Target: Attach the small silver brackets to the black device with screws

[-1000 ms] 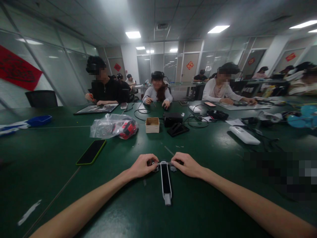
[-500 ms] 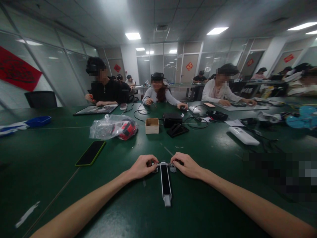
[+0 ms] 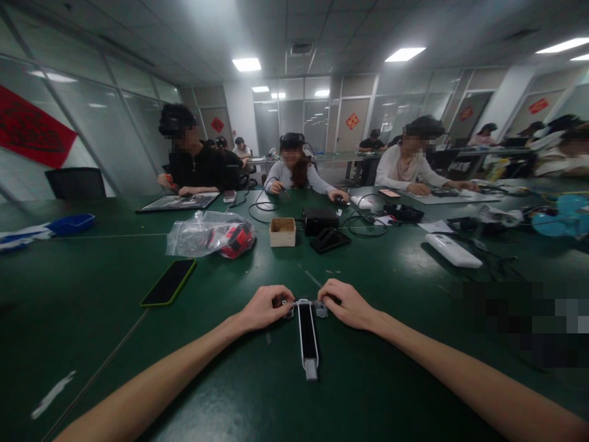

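Note:
On the green table (image 3: 221,362) lies a long, narrow black strip in a white frame (image 3: 308,337), with a pale grey tab at its near end. A small grey metal-looking piece sits at each side of its far end. My left hand (image 3: 265,308) is closed, its thumb and fingers pinching the left grey piece (image 3: 289,312). On the other side, the fingertips of my right hand (image 3: 348,305) pinch at the right grey piece (image 3: 321,312). My fingers partly hide both pieces. What kind of device this is, I cannot make out.
Left of my hands lies a phone with a green edge (image 3: 169,282). Beyond are a clear plastic bag (image 3: 188,236), a small open box (image 3: 282,233), a black box (image 3: 321,221) and a white device (image 3: 451,250). Several people work across the table.
My right hand has shifted very slightly at the right grey piece. The strip and my left hand are practically where they were; the whole view has moved a little.

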Tool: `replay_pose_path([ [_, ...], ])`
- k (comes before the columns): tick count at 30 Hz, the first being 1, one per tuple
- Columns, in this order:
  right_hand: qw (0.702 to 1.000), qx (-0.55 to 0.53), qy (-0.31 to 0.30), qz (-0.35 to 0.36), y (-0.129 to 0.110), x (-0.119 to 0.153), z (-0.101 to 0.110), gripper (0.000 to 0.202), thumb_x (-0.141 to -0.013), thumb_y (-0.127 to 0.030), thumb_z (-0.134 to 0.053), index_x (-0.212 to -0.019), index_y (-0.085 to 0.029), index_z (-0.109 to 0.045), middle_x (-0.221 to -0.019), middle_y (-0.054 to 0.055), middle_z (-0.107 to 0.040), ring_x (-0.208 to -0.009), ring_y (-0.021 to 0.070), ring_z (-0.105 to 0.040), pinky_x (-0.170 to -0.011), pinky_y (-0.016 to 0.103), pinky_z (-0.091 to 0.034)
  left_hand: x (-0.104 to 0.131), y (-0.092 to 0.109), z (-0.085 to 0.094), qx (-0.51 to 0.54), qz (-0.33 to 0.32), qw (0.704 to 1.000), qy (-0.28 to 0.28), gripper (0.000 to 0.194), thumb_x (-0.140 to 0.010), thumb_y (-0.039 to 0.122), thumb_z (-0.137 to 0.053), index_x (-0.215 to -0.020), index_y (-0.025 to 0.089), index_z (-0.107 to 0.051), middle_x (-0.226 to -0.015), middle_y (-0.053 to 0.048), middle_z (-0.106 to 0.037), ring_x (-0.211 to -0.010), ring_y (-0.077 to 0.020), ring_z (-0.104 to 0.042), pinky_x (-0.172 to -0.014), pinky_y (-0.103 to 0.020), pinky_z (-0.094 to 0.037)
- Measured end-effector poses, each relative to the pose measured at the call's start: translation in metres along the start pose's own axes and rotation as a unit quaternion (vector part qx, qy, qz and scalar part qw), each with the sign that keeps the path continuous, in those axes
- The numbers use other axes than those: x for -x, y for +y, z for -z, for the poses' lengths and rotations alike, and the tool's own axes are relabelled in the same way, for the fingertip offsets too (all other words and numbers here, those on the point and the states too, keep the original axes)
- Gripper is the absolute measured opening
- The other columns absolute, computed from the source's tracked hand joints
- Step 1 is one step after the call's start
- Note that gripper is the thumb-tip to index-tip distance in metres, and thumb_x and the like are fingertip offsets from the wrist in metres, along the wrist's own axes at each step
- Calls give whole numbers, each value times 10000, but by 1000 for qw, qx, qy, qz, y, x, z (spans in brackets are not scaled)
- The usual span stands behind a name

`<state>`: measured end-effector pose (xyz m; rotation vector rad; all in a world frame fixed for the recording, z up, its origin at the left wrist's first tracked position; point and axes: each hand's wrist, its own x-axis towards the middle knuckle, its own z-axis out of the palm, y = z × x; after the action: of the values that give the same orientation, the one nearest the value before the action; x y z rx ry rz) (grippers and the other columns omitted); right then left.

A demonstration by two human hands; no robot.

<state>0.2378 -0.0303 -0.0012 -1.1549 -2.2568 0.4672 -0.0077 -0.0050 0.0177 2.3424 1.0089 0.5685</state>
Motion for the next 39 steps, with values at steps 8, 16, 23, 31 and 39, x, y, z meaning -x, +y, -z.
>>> replay_pose_path([
  [8,1000,5,26,0,1,1,-1,183,-849,-112,-435,-861,-168,-609,-887,46,-557,-803,150,-528,-716,299,-448,0,2,1,-4,0,1000,-5,130,-767,193,-563,-856,152,-649,-706,18,-618,-561,-87,-485,-543,-179,-380],
  [16,1000,27,5,5,3,1,-4,170,-845,-123,-454,-836,-172,-617,-927,51,-543,-829,154,-522,-732,306,-456,0,-2,0,1,-3,1000,-1,136,-768,188,-559,-863,149,-649,-702,20,-616,-545,-82,-478,-536,-176,-376],
  [23,999,24,25,32,-1,2,-2,195,-819,-81,-452,-873,-177,-614,-931,54,-545,-845,161,-524,-745,311,-457,0,0,-1,-2,6,1000,-5,142,-750,174,-552,-848,148,-651,-695,20,-614,-538,-81,-476,-531,-173,-376],
  [31,995,53,84,12,2,0,-5,203,-797,-65,-446,-845,-172,-612,-898,64,-563,-857,187,-516,-775,346,-441,0,0,0,2,-5,1000,2,137,-755,165,-559,-854,144,-651,-698,19,-619,-537,-81,-477,-530,-176,-371],
  [39,991,56,123,-24,2,1,-3,269,-745,-19,-429,-886,-178,-593,-926,68,-557,-898,204,-489,-790,369,-433,1,-3,0,0,-8,1000,-4,138,-782,199,-558,-877,147,-644,-765,3,-631,-566,-86,-493,-555,-182,-389],
])
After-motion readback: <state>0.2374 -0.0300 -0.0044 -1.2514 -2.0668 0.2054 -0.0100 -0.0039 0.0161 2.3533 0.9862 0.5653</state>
